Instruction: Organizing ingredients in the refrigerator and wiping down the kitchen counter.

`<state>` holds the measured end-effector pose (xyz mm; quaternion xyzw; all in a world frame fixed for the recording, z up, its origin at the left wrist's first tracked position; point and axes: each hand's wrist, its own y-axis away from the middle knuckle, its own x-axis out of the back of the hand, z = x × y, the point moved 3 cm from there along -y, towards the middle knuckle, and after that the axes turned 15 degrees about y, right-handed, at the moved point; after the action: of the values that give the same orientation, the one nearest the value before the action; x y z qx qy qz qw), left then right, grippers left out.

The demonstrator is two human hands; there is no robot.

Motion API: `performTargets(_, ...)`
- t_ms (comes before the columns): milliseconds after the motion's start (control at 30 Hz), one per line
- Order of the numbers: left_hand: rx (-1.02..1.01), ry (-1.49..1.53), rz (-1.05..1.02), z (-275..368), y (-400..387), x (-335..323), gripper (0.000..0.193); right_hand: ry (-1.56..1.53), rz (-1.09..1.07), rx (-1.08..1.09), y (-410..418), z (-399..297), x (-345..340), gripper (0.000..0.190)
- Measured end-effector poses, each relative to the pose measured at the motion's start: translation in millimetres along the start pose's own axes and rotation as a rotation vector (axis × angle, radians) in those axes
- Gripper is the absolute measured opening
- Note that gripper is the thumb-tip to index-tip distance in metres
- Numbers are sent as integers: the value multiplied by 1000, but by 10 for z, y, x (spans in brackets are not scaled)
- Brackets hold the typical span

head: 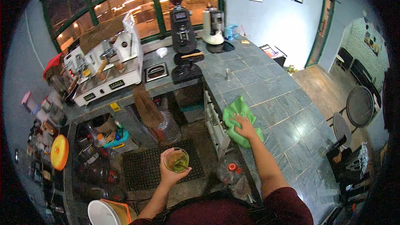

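Observation:
My left hand (170, 172) is wrapped around a clear drinking glass (177, 159), seen from above over the floor. Something greenish is inside, and a thin stick or spoon appears to lean at its rim. On the grey tiled counter (268, 93), my right hand (244, 126) holds a crumpled green cloth (239, 109) down near the inner edge, fingers spread over it. A small metal jigger (227, 74) stands farther back on the same counter.
An espresso machine (104, 65), a black coffee grinder (182, 25) and a pale grinder (213, 26) line the back. Below are a black rubber mat (134, 170), a large clear bottle with a red cap (232, 167) and a white bucket (101, 214). Stools (359, 106) stand at right.

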<state>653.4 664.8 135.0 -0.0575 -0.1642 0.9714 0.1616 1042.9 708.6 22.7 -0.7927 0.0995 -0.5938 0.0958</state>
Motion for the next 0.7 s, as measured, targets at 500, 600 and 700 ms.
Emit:
performTargets(500,-90,15,168,510,1806,919,90,-236,325,-729,4544,-4,1042,46)
performTargets(600,-109,17,211,680,2429,1154,88,285,175,-957,5079,379,1277,49)
performTargets(700,-103,52,267,969,3025,1354,87,590,-35,-1079,4650,29,1426,56)
